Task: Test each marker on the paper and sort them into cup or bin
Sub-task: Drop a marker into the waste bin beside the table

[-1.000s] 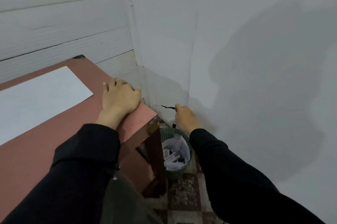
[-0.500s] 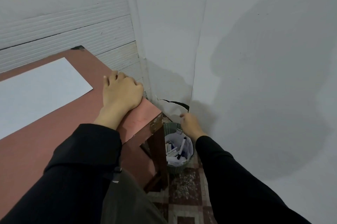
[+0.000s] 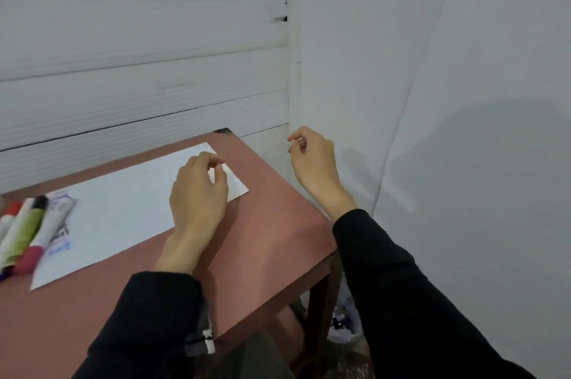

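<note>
No text can be read: blue and black scribbles are seen on the paper (image 3: pixel 123 212) beside the markers (image 3: pixel 24 233), but nothing legible.

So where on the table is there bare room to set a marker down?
Bare paper lies between the marker pile and the left hand. Bare table runs right of that hand to the edge. The far left is crowded with markers.

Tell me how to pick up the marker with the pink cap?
Pinch the pink-capped white marker across its white barrel, coming from above. It lies flat on the white paper sheet, close beside the green marker, so only the top and right side look free.
</note>
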`<action>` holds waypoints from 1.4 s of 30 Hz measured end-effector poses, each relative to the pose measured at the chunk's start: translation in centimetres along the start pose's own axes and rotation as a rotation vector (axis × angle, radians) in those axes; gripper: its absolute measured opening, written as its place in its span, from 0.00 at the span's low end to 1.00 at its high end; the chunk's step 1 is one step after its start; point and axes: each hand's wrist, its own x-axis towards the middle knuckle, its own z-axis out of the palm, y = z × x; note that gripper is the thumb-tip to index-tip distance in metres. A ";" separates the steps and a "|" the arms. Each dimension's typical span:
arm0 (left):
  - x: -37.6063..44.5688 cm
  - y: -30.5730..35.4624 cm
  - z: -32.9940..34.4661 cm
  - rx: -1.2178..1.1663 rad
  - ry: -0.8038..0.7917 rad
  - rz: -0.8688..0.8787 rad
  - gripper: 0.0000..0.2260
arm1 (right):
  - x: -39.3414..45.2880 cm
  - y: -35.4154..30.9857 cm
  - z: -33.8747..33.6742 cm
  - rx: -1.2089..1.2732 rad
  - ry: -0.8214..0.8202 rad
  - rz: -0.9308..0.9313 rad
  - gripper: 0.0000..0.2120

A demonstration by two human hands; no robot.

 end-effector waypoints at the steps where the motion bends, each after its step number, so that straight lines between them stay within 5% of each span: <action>1: 0.2 -1.3 -1.2 0.040 0.025 -0.003 0.09 | -0.1 -1.6 1.3 0.012 -0.033 -0.029 0.10; 13: -0.1 -15.2 -15.7 0.616 0.152 -0.116 0.07 | -5.3 -10.6 20.1 -0.349 -0.465 -0.354 0.20; 24: 0.1 -16.5 -15.9 0.921 -0.027 -0.132 0.21 | -5.1 -10.4 22.5 -0.525 -0.675 -0.279 0.24; 28: 0.4 -16.0 -16.2 0.753 0.022 0.007 0.13 | -4.8 -10.5 22.2 -0.141 -0.521 -0.286 0.20; 32: 0.4 -15.4 -16.6 0.489 -0.071 0.027 0.13 | -3.8 -11.6 21.8 0.497 -0.466 0.096 0.16; 38: 0.5 -15.5 -16.9 -0.021 0.001 0.017 0.11 | -3.6 -11.3 21.2 0.536 -0.518 0.096 0.18; 42: 0.2 -15.1 -17.5 0.300 -0.025 -0.110 0.19 | -4.2 -11.5 21.2 0.209 -0.396 -0.194 0.20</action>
